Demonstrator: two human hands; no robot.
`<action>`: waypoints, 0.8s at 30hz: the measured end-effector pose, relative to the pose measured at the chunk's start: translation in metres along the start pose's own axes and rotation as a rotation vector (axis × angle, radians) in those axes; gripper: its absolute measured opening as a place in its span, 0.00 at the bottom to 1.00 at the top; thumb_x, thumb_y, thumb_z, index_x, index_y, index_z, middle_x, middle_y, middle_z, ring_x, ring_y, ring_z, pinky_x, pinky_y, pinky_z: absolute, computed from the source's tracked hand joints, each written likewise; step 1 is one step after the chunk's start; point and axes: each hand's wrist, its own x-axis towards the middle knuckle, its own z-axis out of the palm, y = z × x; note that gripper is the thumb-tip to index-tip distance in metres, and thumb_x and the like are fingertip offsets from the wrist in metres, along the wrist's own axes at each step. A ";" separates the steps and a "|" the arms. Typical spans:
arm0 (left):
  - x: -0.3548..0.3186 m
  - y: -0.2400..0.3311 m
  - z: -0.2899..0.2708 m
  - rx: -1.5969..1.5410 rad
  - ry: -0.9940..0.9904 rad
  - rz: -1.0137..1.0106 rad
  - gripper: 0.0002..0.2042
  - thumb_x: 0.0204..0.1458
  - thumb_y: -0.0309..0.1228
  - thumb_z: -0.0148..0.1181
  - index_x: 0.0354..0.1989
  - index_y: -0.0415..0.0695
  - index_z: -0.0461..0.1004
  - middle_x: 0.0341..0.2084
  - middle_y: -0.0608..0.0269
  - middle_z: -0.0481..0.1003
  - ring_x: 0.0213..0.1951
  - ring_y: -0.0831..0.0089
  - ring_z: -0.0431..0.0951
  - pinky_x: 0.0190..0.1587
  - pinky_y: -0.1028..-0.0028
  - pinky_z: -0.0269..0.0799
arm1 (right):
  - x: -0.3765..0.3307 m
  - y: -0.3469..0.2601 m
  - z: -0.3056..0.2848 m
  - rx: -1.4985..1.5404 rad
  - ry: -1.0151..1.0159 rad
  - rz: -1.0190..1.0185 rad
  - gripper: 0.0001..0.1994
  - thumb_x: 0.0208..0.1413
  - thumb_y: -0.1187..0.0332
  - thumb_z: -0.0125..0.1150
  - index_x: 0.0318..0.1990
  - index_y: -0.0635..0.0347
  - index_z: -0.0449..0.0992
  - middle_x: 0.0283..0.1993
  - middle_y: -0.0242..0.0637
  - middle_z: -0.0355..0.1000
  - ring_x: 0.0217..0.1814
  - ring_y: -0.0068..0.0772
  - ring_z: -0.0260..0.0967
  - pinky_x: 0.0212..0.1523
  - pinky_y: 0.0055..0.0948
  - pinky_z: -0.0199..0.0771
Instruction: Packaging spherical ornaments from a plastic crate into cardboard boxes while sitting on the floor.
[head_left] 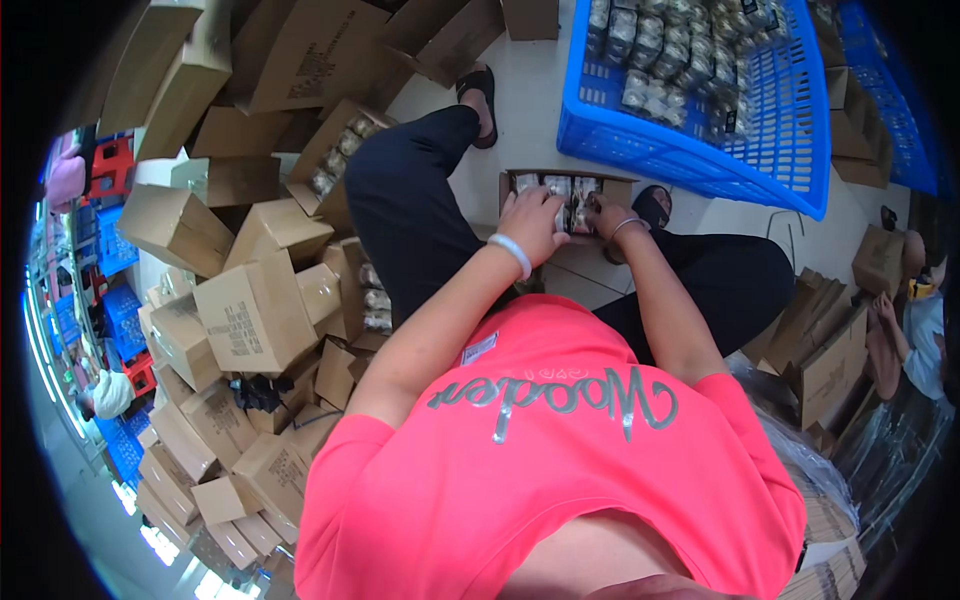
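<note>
Between my feet is an open cardboard box point(615, 188) with small clear-wrapped packs point(558, 188) standing in it. My left hand point(533, 218) lies over the packs at the box's left side, fingers stretched out and a little apart. At the right side my right hand point(610, 212) has its fingers bent around a wrapped pack; its fingertips are in shadow and partly hidden. Beyond the box, a large blue plastic crate point(690, 165) holds rows of similar shiny packs point(675, 50).
Many cardboard boxes point(255, 310) are piled at my left, some open. One box of packs point(335, 160) stands by my left leg. Flattened cartons point(835, 365) and another person point(925, 330) are at the right. A second blue crate point(890, 100) stands at the far right.
</note>
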 end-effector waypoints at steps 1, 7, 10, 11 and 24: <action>-0.003 -0.003 -0.008 -0.093 0.036 0.034 0.25 0.39 0.37 0.62 0.48 0.46 0.66 0.47 0.52 0.65 0.51 0.55 0.63 0.52 0.61 0.59 | 0.005 0.000 0.008 -0.025 0.047 0.066 0.26 0.47 0.54 0.52 0.54 0.50 0.57 0.46 0.50 0.68 0.50 0.47 0.65 0.49 0.40 0.64; 0.003 -0.005 -0.058 -0.277 0.129 0.026 0.20 0.42 0.33 0.59 0.44 0.40 0.68 0.41 0.52 0.69 0.44 0.56 0.69 0.46 0.66 0.65 | 0.010 0.000 0.007 0.281 0.584 0.114 0.30 0.43 0.64 0.58 0.55 0.44 0.52 0.42 0.46 0.70 0.45 0.49 0.67 0.42 0.42 0.67; 0.010 -0.003 -0.083 -0.317 0.232 0.073 0.18 0.43 0.32 0.58 0.43 0.40 0.68 0.39 0.52 0.70 0.42 0.55 0.70 0.43 0.67 0.66 | 0.010 -0.007 0.000 0.491 0.695 0.023 0.32 0.42 0.72 0.56 0.57 0.44 0.51 0.45 0.49 0.68 0.45 0.52 0.66 0.41 0.43 0.67; 0.013 -0.001 -0.094 -0.324 0.249 0.086 0.18 0.43 0.32 0.58 0.43 0.40 0.68 0.39 0.52 0.71 0.41 0.56 0.71 0.42 0.67 0.67 | 0.008 -0.010 -0.003 0.442 0.530 0.016 0.30 0.44 0.73 0.52 0.58 0.46 0.51 0.50 0.49 0.64 0.48 0.52 0.64 0.43 0.43 0.66; 0.091 0.007 -0.193 -0.379 0.572 0.085 0.13 0.44 0.27 0.60 0.40 0.40 0.73 0.36 0.57 0.74 0.39 0.67 0.74 0.43 0.74 0.67 | -0.008 -0.132 -0.012 1.171 -0.700 -0.108 0.25 0.47 0.66 0.54 0.55 0.58 0.60 0.45 0.42 0.68 0.42 0.36 0.67 0.42 0.29 0.67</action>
